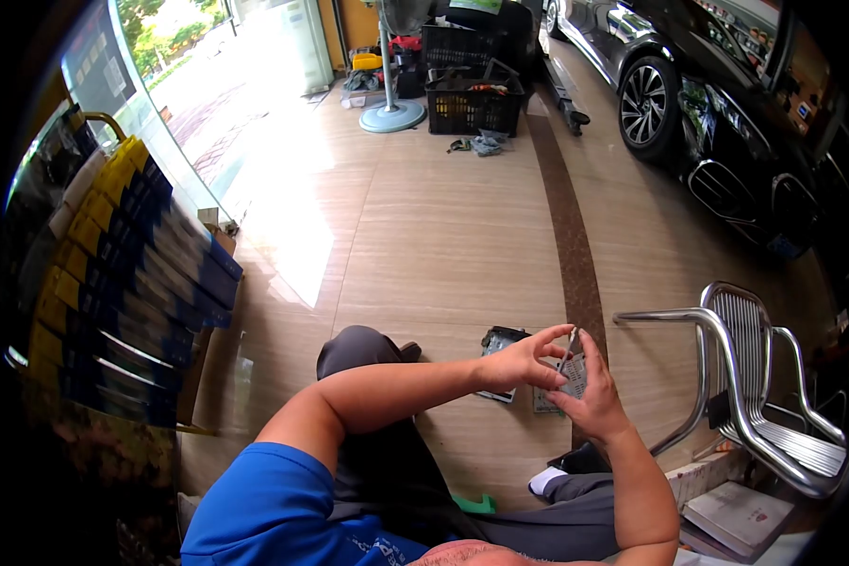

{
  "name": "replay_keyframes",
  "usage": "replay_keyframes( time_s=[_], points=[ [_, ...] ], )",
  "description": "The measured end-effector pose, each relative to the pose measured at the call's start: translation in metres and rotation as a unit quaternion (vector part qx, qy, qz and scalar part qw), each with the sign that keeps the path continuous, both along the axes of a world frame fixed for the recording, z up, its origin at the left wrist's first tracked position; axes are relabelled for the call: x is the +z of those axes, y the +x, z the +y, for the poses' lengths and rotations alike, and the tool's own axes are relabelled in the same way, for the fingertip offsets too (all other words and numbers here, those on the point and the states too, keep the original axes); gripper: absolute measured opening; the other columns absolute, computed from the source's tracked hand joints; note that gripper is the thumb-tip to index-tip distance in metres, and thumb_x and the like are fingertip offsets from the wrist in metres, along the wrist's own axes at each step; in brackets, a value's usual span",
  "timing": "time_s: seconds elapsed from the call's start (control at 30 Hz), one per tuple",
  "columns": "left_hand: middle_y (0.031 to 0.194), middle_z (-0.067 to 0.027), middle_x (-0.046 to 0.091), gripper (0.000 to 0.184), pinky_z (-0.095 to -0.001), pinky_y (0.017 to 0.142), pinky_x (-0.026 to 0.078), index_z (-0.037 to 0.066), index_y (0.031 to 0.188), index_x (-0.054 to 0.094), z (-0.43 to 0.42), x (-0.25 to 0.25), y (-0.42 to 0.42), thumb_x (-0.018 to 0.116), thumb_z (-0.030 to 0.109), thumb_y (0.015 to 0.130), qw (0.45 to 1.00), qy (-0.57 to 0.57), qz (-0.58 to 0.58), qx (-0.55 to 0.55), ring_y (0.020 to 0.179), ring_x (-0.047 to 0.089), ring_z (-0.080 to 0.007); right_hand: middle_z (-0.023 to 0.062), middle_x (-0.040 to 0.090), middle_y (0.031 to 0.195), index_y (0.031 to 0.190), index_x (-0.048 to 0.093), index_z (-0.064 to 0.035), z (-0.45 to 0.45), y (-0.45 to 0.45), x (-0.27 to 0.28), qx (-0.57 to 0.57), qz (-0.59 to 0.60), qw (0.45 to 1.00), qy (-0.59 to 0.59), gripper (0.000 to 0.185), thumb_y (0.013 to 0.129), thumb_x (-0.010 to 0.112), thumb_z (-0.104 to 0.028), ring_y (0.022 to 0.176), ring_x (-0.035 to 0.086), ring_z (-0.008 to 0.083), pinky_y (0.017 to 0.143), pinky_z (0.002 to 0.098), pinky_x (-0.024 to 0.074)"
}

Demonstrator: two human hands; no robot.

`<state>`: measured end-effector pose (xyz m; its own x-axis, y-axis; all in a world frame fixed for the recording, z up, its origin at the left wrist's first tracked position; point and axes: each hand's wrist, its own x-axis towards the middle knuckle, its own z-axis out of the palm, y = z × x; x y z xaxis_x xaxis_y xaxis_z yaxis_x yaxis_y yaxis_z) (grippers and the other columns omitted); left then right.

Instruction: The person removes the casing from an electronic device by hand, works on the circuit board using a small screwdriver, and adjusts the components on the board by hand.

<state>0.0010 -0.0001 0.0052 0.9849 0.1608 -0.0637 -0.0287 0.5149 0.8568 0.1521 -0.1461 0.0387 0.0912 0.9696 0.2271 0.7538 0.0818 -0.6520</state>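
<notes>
In front of me, both hands are raised over the floor around a thin flat piece point(568, 351), seen nearly edge-on. My left hand point(530, 360) pinches it from the left between thumb and fingers. From the other side, my right hand point(591, 394) grips it with the thumb low and the fingers up. The piece's exact kind is too small to make out. Below and behind the hands, a dark boxy device point(506, 338) lies on the floor, partly covered by my left hand. Beside it is a grey flat part point(545, 402), mostly hidden by my right hand.
A metal chair point(740, 377) stands at right, near books point(740, 517). A black car point(689, 104) is parked at upper right. Black crates point(474, 102) and a fan base point(392, 116) stand ahead. A rack of yellow-and-blue packages point(132, 255) lines the left. Something green point(476, 504) lies near my legs.
</notes>
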Motion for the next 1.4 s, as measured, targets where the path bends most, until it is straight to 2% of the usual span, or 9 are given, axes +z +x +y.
replay_keyframes(
  time_s=[0.1,0.4,0.57,0.73,0.93,1.17,1.2,1.27,1.4],
  points=[
    [0.134,-0.0159,0.044,0.101,-0.0343,0.096,0.047,0.007,0.155,0.003,0.0,0.002,-0.002,0.075,0.007,0.083,1.0,0.009,0.003,-0.006,0.115,0.056,-0.0223,0.0271,0.042,0.143,0.148,0.021,0.0024,0.0,-0.003,0.004,-0.005,0.071,0.996,-0.051,0.103,0.072,0.084,-0.027,0.132,0.044,0.0401,0.108,0.0442,0.0384],
    [0.135,-0.0149,0.045,0.099,-0.0351,0.097,0.045,0.009,0.156,0.005,0.001,0.001,-0.003,0.075,0.014,0.086,0.999,0.027,-0.007,-0.028,0.121,0.051,-0.0216,0.0239,0.049,0.136,0.149,0.018,0.0024,0.001,-0.009,0.003,-0.023,0.12,0.989,-0.078,0.103,0.073,0.083,-0.024,0.126,0.051,0.035,0.103,0.0415,0.0422],
    [0.134,-0.0118,0.048,0.083,-0.0346,0.098,0.045,0.014,0.156,0.009,0.001,0.006,-0.004,0.063,0.027,0.095,0.999,-0.03,-0.006,-0.037,0.121,0.051,-0.0193,0.021,0.052,0.131,0.149,0.018,0.0022,0.002,-0.01,-0.002,-0.038,0.136,0.989,-0.052,0.101,0.073,0.082,-0.021,0.121,0.053,0.0319,0.1,0.0396,0.0437],
    [0.133,-0.0102,0.05,0.075,-0.0353,0.099,0.045,0.015,0.156,0.011,0.0,0.0,-0.003,0.058,0.028,0.099,0.998,-0.05,-0.019,-0.041,0.122,0.051,-0.0187,0.0193,0.053,0.127,0.149,0.019,0.0017,0.002,-0.009,-0.011,-0.047,0.155,0.987,-0.015,0.099,0.073,0.081,-0.018,0.116,0.055,0.0298,0.097,0.0385,0.0458],
    [0.137,-0.0091,0.05,0.068,-0.0358,0.095,0.049,0.016,0.155,0.018,-0.003,0.0,-0.003,0.052,0.038,0.1,0.999,-0.043,-0.01,-0.027,0.12,0.053,-0.0192,0.0185,0.055,0.123,0.148,0.021,0.0021,0.003,-0.012,-0.003,-0.041,0.12,0.992,0.015,0.099,0.072,0.081,-0.016,0.112,0.057,0.0278,0.094,0.0377,0.048],
    [0.138,-0.0125,0.048,0.063,-0.0387,0.093,0.051,0.017,0.152,0.026,-0.001,0.003,-0.003,0.042,0.051,0.101,0.995,-0.066,0.048,-0.063,0.116,0.057,-0.0257,0.0269,0.042,0.141,0.147,0.022,0.0025,0.002,-0.005,-0.009,-0.026,0.014,0.999,0.013,0.098,0.07,0.081,-0.015,0.131,0.045,0.0397,0.106,0.0424,0.0408],
    [0.138,-0.0125,0.048,0.063,-0.0387,0.093,0.051,0.017,0.152,0.026,-0.001,0.002,-0.004,0.042,0.051,0.101,0.995,-0.066,0.048,-0.063,0.116,0.057,-0.0257,0.0278,0.039,0.144,0.147,0.023,0.0018,0.002,-0.005,-0.009,-0.02,0.006,1.0,0.011,0.098,0.07,0.081,-0.014,0.133,0.042,0.0417,0.108,0.0433,0.0391],
    [0.126,-0.0051,0.053,0.062,-0.0358,0.088,0.052,0.018,0.153,0.022,-0.001,-0.001,-0.004,0.04,0.048,0.102,0.992,-0.097,0.032,-0.073,0.103,0.058,-0.0154,0.0273,0.039,0.143,0.147,0.024,0.0012,0.003,-0.006,-0.007,-0.009,-0.004,1.0,0.026,0.097,0.069,0.081,-0.013,0.132,0.042,0.0418,0.108,0.0433,0.0394],
    [0.136,-0.0069,0.048,0.061,-0.0394,0.092,0.052,0.017,0.151,0.025,0.002,-0.007,-0.003,0.042,0.047,0.102,0.986,-0.134,0.011,-0.097,0.113,0.058,-0.0219,0.0264,0.04,0.143,0.145,0.028,-0.0003,0.004,-0.009,-0.001,0.027,-0.049,0.995,0.079,0.095,0.067,0.082,-0.01,0.13,0.044,0.0422,0.108,0.0433,0.04]
  ],
)
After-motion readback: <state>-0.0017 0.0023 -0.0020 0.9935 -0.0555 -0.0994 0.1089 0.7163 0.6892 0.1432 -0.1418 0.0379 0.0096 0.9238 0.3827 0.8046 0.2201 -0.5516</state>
